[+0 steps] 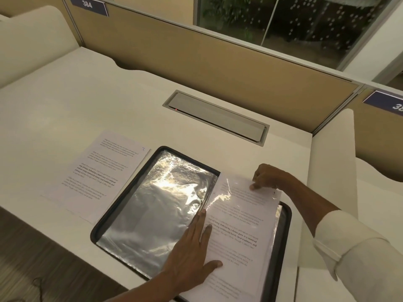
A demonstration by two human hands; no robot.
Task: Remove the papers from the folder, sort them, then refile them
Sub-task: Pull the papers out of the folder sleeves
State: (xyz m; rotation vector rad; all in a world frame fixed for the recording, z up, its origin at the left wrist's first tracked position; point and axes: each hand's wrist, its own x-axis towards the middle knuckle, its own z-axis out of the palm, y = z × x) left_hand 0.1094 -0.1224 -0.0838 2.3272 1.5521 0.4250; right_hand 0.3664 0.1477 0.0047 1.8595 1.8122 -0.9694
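Presses left hand (192, 247) flat, fingers straight, on open black-rimmed folder (125, 190) with shiny clear sleeves. Pinches top of white printed papers (237, 225) on folder's right half with right hand (268, 176). Just left of folder, another white printed sheet (96, 175).

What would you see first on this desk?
The shiny, crinkled clear plastic sleeve glaring in the open black-rimmed folder on the white desk. Next, the right hand pinching the top corner of a printed white sheet on the folder's right side, while the left hand lies flat across its left edge.
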